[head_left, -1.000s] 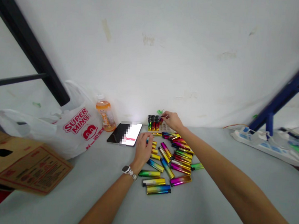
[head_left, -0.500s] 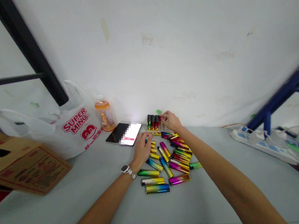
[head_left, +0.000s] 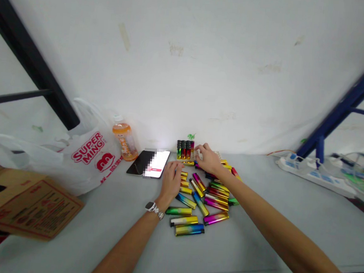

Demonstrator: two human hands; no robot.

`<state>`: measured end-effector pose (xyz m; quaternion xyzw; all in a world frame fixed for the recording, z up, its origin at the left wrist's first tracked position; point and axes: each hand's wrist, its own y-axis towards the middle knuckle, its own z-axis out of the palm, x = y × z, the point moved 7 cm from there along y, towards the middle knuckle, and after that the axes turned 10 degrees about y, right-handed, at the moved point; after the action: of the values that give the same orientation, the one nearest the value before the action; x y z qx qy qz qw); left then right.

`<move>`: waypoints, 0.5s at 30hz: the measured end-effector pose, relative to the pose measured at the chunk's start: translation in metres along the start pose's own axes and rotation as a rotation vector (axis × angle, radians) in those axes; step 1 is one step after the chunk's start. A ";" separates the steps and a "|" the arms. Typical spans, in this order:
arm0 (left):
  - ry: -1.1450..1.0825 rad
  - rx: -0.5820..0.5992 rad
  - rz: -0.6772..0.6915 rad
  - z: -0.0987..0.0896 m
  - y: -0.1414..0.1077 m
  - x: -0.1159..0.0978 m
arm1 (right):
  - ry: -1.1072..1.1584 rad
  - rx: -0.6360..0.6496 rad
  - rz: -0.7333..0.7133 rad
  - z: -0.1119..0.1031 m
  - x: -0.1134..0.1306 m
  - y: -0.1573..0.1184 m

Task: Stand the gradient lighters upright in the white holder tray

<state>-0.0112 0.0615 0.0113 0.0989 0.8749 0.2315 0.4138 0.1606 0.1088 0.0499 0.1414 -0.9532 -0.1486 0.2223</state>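
Several shiny lighters with rainbow metallic bodies lie loose on the table, among them a yellow-and-blue lighter [head_left: 189,229] and a magenta lighter [head_left: 216,218]. Behind them a group of lighters [head_left: 184,150] stands upright in rows, black tops up, in a pale tray [head_left: 217,155] with holes. My right hand [head_left: 208,159] is just right of the standing row and over the tray, its fingers bent and apart, with no lighter visible in them. My left hand [head_left: 171,178], wearing a watch on the wrist, rests beside the loose lighters, fingers loosely curved and holding nothing visible.
A tablet-like device [head_left: 136,162] with a lit screen lies left of my left hand. Further left are an orange drink bottle [head_left: 125,141], a white plastic bag [head_left: 88,162] and a cardboard box [head_left: 38,205]. A power strip [head_left: 316,176] lies at right, by a blue metal post [head_left: 338,111].
My right hand has come away from the upright lighter at the row's right end, which now stands by itself, and moved slightly down. My left hand stays in place. The view shifted slightly.
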 end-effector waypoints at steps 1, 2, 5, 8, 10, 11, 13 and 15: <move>-0.003 -0.002 0.006 0.000 0.000 -0.001 | -0.021 0.026 0.012 0.001 0.003 -0.009; -0.006 -0.005 0.014 0.000 0.000 -0.002 | -0.043 0.078 0.024 0.003 0.005 -0.017; 0.004 -0.006 0.045 0.000 -0.001 -0.005 | -0.091 0.231 0.074 0.010 0.009 -0.039; 0.015 0.001 0.057 0.001 -0.001 -0.006 | -0.118 0.270 0.081 0.008 0.015 -0.049; 0.019 0.000 0.051 0.001 -0.001 -0.005 | -0.135 0.282 0.087 0.007 0.019 -0.048; 0.020 -0.002 0.046 0.001 -0.001 -0.005 | -0.142 0.291 0.096 0.007 0.020 -0.047; 0.019 -0.006 0.039 -0.001 -0.001 -0.005 | -0.148 0.307 0.113 0.008 0.021 -0.043; 0.017 -0.010 0.038 -0.002 -0.001 -0.005 | -0.137 0.316 0.123 0.012 0.021 -0.039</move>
<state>-0.0093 0.0582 0.0156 0.1116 0.8752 0.2445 0.4022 0.1447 0.0683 0.0346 0.1055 -0.9844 0.0075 0.1405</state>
